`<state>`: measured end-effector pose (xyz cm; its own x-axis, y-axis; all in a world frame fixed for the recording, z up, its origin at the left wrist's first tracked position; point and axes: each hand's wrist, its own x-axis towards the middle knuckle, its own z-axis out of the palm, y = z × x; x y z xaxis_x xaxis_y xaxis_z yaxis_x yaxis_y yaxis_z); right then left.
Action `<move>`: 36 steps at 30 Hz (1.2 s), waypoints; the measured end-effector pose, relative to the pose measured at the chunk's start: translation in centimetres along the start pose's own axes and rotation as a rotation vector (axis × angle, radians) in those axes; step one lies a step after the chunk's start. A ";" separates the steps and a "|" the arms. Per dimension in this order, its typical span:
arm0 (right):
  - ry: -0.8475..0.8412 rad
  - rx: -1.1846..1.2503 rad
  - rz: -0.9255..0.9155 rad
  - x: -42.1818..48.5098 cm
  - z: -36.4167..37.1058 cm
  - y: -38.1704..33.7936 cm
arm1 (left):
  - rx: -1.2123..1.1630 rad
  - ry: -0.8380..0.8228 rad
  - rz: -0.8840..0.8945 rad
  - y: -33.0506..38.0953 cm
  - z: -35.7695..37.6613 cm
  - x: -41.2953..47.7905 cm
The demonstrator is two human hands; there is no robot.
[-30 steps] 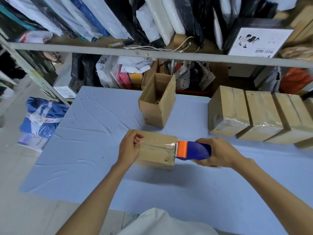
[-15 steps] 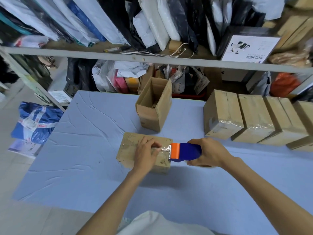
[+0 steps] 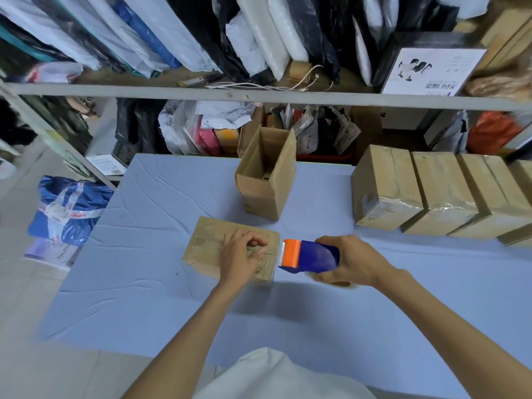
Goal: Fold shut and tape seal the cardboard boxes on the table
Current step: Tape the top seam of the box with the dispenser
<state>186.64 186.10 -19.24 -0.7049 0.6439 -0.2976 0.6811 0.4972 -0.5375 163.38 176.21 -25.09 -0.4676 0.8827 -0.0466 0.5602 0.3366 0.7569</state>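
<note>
Head view: blue-covered worktop [image 3: 161, 298], cloth wrinkled, filling the middle of the scene. Around the centre of the worktop, nearer the front edge than the back, a closed box [image 3: 207, 246] of brown cardboard, lying flat, flaps down, faint printing and a strip of clear tape across its top. Left hand [image 3: 240, 259] resting on the right half of that top, fingers [image 3: 256, 242] bent with the tips down near the box's right edge; unclear whether pinching the tape or only pressing it. Right hand [image 3: 351, 262] just to the right of the box, wrapped firmly round the blue body of a tape dispenser [image 3: 309, 256], orange head pointing left, right at the box's right edge; touching or a hair apart, impossible to say. Farther back, toward the back edge and apart from the closed box, an open box [image 3: 266, 182] standing upright, flaps raised, inside mostly in shadow. Toward the back right corner, a row of sealed boxes [image 3: 387, 188] side by side and touching, glossy tape over the seams, the row running out past the right side of the frame. Beyond the back edge, a grey metal shelf [image 3: 201, 95] loaded with plastic-wrapped parcels above and bags below. On the floor left of the worktop, a blue bag [image 3: 67, 208] bound with white tape. At the bottom, a white garment [image 3: 273, 375] on the person
</note>
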 end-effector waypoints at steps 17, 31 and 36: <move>-0.029 -0.461 0.244 4.6 1.2 -8.0 | 0.051 -0.025 -0.011 0.3 0.0 0.6; 0.154 -0.580 0.325 2.8 7.6 -2.5 | 0.068 -0.005 -0.010 0.3 0.1 0.3; 0.319 -0.680 0.388 3.0 10.1 0.6 | 0.072 -0.044 -0.023 0.5 -0.1 0.5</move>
<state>182.95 182.51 -28.42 -0.3761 0.9238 -0.0716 0.9062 0.3829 0.1795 163.32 176.81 -24.69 -0.4516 0.8873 -0.0934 0.5978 0.3786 0.7066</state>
